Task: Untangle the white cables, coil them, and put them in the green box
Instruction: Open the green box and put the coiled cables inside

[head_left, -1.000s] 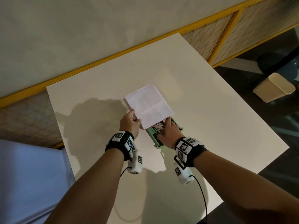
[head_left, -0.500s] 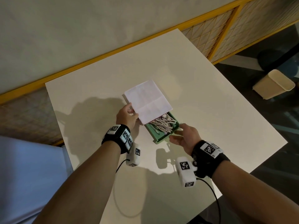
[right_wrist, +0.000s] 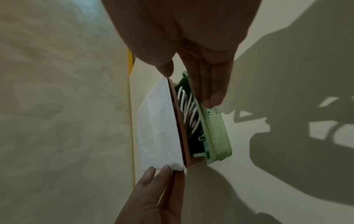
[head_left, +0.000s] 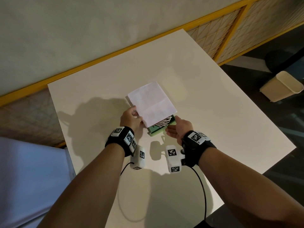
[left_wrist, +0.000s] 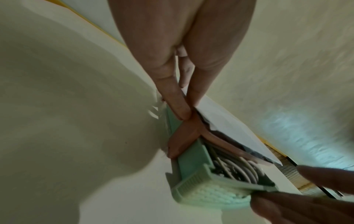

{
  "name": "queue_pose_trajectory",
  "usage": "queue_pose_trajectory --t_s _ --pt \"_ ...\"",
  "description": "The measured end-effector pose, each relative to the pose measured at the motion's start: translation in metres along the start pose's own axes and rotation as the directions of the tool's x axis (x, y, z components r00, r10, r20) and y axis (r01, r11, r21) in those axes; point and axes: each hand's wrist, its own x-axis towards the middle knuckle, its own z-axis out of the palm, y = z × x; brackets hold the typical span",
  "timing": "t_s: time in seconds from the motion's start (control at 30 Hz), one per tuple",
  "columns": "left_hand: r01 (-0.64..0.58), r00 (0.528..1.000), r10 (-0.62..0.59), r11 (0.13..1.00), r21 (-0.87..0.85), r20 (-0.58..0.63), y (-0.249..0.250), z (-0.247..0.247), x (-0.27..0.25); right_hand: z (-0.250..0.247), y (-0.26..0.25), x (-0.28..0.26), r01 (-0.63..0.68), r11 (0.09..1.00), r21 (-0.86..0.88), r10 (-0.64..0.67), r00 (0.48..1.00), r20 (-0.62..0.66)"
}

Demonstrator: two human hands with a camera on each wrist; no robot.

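The green box point(head_left: 157, 130) sits near the middle of the head view on the white tabletop point(head_left: 213, 112), and the coiled white cables point(head_left: 164, 122) lie inside it, their loops showing through the gap at its near end. A white lid point(head_left: 151, 102) with a brownish underside is tilted over the box, covering its far part and raised at the near edge.

The left hand point(head_left: 130, 119) is just left of the box, pinching the lid's left edge between thumb and fingers; in the left wrist view the fingers point(left_wrist: 172, 97) close on the lid's corner right above the box's green rim point(left_wrist: 191, 157). The right hand point(head_left: 180, 129) is at the box's right side with its fingers held straight and together. From the right wrist view those fingertips point(right_wrist: 212, 98) lie along the long green wall point(right_wrist: 216, 130), touching it, while the thumb point(right_wrist: 164, 66) points at the lid's far corner point(right_wrist: 159, 121); the cables point(right_wrist: 188, 109) show as pale arcs between lid and wall.

At the right edge of the head view a beige waste bin point(head_left: 283, 86) stands on the dark floor, well apart from the tabletop. A yellow-framed mesh fence point(head_left: 230, 30) runs along the upper part of the frame
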Motion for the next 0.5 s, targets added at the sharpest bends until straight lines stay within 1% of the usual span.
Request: queue_pose_trajectory --t_s 0.1,0.2,0.33,0.43,0.5 --pt "0.020 1.000 -0.020 0.999 -0.046 0.001 -0.001 0.001 0.000 0.010 -0.006 0.002 -0.022 0.998 0.063 0.021 1.000 0.022" --pt "0.024 1.000 -0.024 0.998 -0.051 0.001 0.000 0.001 -0.001 0.019 -0.008 0.002 -0.032 0.990 0.141 0.025 0.998 0.052" --pt "0.021 1.000 -0.020 0.998 -0.056 0.006 0.002 0.001 -0.002 0.016 -0.005 0.004 -0.045 0.981 0.187 0.029 0.996 0.086" --pt "0.008 1.000 -0.007 0.997 -0.072 0.018 0.002 0.001 -0.006 0.011 -0.002 0.005 -0.033 0.983 0.182 0.015 0.994 0.104" --pt "0.006 1.000 -0.005 0.998 -0.069 0.019 0.008 -0.004 -0.011 0.007 -0.002 0.002 -0.015 0.991 0.131 -0.001 0.992 0.123"
